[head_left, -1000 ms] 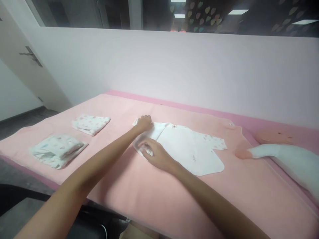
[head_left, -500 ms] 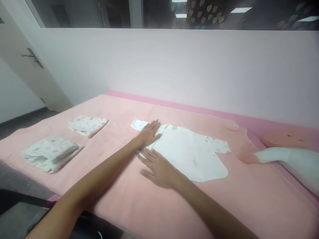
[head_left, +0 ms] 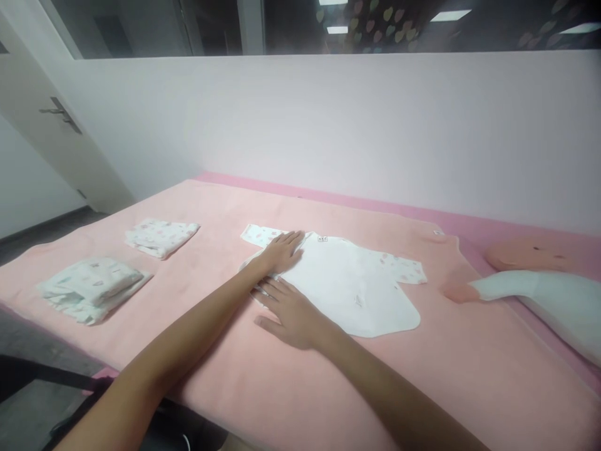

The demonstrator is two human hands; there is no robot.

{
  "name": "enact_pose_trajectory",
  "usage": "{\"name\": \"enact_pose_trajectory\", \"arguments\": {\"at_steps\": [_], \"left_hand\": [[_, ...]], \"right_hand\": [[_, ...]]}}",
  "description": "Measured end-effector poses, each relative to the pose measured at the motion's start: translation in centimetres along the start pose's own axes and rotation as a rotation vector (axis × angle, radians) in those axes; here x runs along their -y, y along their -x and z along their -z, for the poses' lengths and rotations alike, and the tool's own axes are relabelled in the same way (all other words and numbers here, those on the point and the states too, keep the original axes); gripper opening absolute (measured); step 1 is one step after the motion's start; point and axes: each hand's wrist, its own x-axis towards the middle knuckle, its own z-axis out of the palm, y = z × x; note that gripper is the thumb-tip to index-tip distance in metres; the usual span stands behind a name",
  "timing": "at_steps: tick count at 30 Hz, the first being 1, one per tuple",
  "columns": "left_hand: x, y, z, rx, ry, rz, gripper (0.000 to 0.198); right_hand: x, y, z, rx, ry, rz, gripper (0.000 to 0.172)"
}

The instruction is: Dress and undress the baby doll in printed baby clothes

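Note:
A white baby top [head_left: 350, 288] with patterned sleeves lies spread flat on the pink cover [head_left: 225, 382]. My left hand [head_left: 282, 250] rests flat on its left part, near the left sleeve and the collar, fingers stretched out. Just below, my right hand [head_left: 291, 313] lies open with its fingertips on the lower left edge of the top. Neither hand grips anything. The fabric under both hands is hidden.
Two folded patterned cloths, one nearer [head_left: 94, 285] and one farther [head_left: 162, 237], lie at the left. A baby doll [head_left: 539, 291] in white clothing lies at the right. Behind the table stands a white wall [head_left: 328, 125]; a dark chair [head_left: 164, 419] is at the front left.
The left side of the top now lies unfolded outward, with more fabric showing left of my left hand. Both hands remain flat in nearly the same place; the view has shifted slightly.

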Motion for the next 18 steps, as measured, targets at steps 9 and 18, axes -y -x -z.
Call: {"name": "enact_pose_trajectory", "arguments": {"at_steps": [9,18], "left_hand": [[-0.16,0.57,0.39,-0.029,0.008,0.01,0.066],[-0.47,0.18,0.49,0.031,-0.095,0.072,0.065]], "right_hand": [[0.1,-0.01,-0.04,-0.019,0.002,-0.01,0.072],[-0.32,-0.02,-0.49,-0.06,0.006,0.029,0.065]]}}
